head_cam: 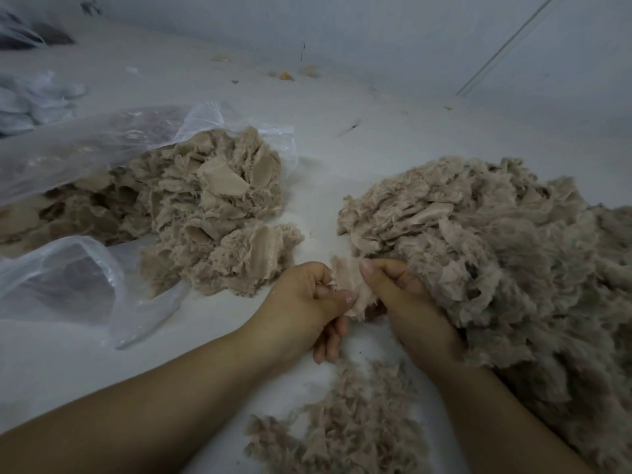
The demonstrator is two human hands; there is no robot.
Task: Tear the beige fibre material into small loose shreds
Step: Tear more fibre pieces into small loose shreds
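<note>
A small beige woven fibre scrap [352, 285] is pinched between the left hand [307, 302] and the right hand [403, 302], just above the pale counter [325, 159]. It is judged light, soft and limp, fraying readily; opposing grips close together at a frayed edge are likely to part it best. Untorn beige pieces [205, 206] spill from a clear plastic bag [102, 138]; fluffy beige shreds [496, 251] are heaped to the right. The fingertips behind the scrap are hidden, and the far corner is dim.
</note>
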